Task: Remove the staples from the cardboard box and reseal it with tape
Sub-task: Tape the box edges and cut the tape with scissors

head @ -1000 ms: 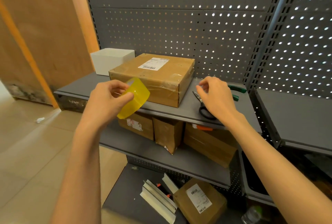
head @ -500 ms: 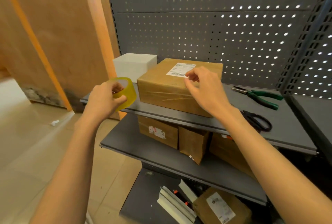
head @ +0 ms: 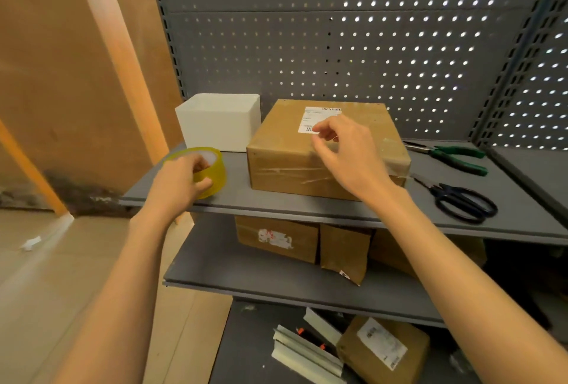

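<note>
- Left hand [head: 181, 182]: now lowered to the front left of the top shelf [head: 307, 214], grip curled round the yellow tape roll [head: 209, 168]; a second ago held up in the air, clear of the shelf. Roll apparently set down or nearly so; contact with the shelf not certain.
- Right hand [head: 347, 156]: moved from the scissors side to above the cardboard box [head: 289, 150]; grip loosely curled, thumb and forefinger near the white label [head: 319, 119], holding nothing visible.
- Cardboard box: closed, on the top shelf, clear tape across its front face and right edge. No staples discernible. Judgement: resealing done or close to done.
- Scissors [head: 461, 202] and green pliers [head: 455, 157]: to the right of the box, untouched.
- White container [head: 219, 122]: behind the roll, just left of the box; contents not visible.
- Lower shelf and floor: further closed cartons, contents hidden.
</note>
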`<control>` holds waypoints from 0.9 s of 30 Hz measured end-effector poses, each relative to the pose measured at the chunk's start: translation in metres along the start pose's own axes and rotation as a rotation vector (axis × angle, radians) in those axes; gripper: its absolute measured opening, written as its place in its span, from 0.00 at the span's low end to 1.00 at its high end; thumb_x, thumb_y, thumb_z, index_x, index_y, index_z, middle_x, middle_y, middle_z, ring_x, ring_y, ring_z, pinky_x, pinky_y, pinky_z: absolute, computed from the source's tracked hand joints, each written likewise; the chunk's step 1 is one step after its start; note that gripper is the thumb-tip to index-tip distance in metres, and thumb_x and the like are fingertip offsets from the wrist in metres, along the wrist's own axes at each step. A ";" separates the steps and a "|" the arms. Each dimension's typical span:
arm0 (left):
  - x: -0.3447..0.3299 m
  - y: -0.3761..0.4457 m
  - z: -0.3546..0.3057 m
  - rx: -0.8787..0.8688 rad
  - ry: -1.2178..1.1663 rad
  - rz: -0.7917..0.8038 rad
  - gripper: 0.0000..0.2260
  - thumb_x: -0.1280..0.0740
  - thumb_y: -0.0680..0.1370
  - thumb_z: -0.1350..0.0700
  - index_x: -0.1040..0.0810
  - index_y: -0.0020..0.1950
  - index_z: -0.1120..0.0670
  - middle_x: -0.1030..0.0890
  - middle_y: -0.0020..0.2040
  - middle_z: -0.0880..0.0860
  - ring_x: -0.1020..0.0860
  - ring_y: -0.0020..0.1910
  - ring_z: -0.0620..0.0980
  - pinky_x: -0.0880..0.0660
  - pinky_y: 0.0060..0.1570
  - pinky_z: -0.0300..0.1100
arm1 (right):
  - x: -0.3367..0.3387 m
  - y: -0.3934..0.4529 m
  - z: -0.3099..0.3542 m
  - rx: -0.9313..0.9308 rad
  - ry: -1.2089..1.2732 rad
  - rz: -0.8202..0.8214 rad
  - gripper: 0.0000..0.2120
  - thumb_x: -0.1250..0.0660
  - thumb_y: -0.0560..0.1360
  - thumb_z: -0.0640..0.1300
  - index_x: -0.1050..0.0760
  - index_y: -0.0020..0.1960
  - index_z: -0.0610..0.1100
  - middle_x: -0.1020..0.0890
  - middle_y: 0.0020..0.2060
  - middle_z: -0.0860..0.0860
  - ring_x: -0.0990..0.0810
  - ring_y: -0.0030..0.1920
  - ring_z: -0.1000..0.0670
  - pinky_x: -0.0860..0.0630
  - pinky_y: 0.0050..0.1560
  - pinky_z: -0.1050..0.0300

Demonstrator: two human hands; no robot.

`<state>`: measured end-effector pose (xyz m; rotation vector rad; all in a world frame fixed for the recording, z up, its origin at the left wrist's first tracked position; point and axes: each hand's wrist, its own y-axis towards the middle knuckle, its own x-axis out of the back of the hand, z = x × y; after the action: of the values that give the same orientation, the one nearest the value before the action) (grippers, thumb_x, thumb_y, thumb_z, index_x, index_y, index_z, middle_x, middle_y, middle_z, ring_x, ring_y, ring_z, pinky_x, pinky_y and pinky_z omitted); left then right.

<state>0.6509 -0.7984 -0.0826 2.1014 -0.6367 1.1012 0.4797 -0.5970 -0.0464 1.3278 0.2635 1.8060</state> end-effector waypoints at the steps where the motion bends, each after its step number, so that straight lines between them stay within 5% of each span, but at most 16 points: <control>1: 0.000 0.002 0.002 0.004 -0.012 0.005 0.09 0.31 0.72 0.63 0.22 0.52 0.61 0.19 0.51 0.59 0.23 0.52 0.59 0.31 0.46 0.47 | -0.002 0.001 0.000 -0.009 -0.004 0.004 0.10 0.38 0.77 0.44 0.24 0.56 0.42 0.21 0.50 0.49 0.25 0.50 0.53 0.27 0.52 0.58; 8: 0.009 0.010 -0.010 0.017 -0.057 0.142 0.21 0.35 0.77 0.59 0.33 0.69 0.62 0.26 0.64 0.61 0.29 0.63 0.59 0.34 0.60 0.48 | 0.000 0.001 0.001 -0.028 0.022 -0.020 0.10 0.40 0.79 0.43 0.24 0.55 0.42 0.21 0.49 0.49 0.25 0.49 0.54 0.29 0.50 0.63; 12: 0.017 0.008 -0.052 -0.175 -0.062 -0.016 0.19 0.42 0.80 0.58 0.36 0.71 0.60 0.30 0.68 0.60 0.34 0.68 0.58 0.38 0.65 0.49 | 0.018 -0.005 -0.007 -0.056 0.077 -0.124 0.12 0.44 0.81 0.43 0.23 0.55 0.41 0.20 0.50 0.49 0.25 0.49 0.56 0.33 0.45 0.71; 16: -0.004 -0.004 -0.126 -0.438 -0.212 0.001 0.18 0.46 0.82 0.57 0.35 0.71 0.55 0.31 0.70 0.54 0.35 0.69 0.51 0.41 0.68 0.43 | 0.051 -0.017 -0.034 -0.153 0.147 -0.213 0.15 0.47 0.81 0.44 0.23 0.57 0.43 0.20 0.51 0.51 0.24 0.51 0.57 0.30 0.51 0.66; 23: -0.054 -0.002 -0.211 -0.627 -0.192 0.136 0.17 0.47 0.82 0.55 0.34 0.71 0.55 0.30 0.70 0.53 0.35 0.70 0.51 0.41 0.67 0.43 | 0.089 -0.032 -0.081 -0.225 0.094 -0.010 0.17 0.48 0.82 0.44 0.24 0.62 0.44 0.21 0.57 0.53 0.26 0.56 0.59 0.36 0.48 0.80; 27: -0.066 0.004 -0.219 -0.656 -0.140 0.176 0.17 0.47 0.82 0.54 0.31 0.69 0.54 0.26 0.66 0.54 0.31 0.67 0.54 0.37 0.66 0.48 | 0.084 -0.036 -0.085 -0.160 0.130 0.100 0.17 0.48 0.82 0.45 0.25 0.63 0.45 0.19 0.50 0.54 0.22 0.52 0.58 0.30 0.50 0.66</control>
<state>0.5007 -0.6299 -0.0453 1.5758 -1.0967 0.7003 0.4189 -0.4877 -0.0461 1.1319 0.1215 1.9575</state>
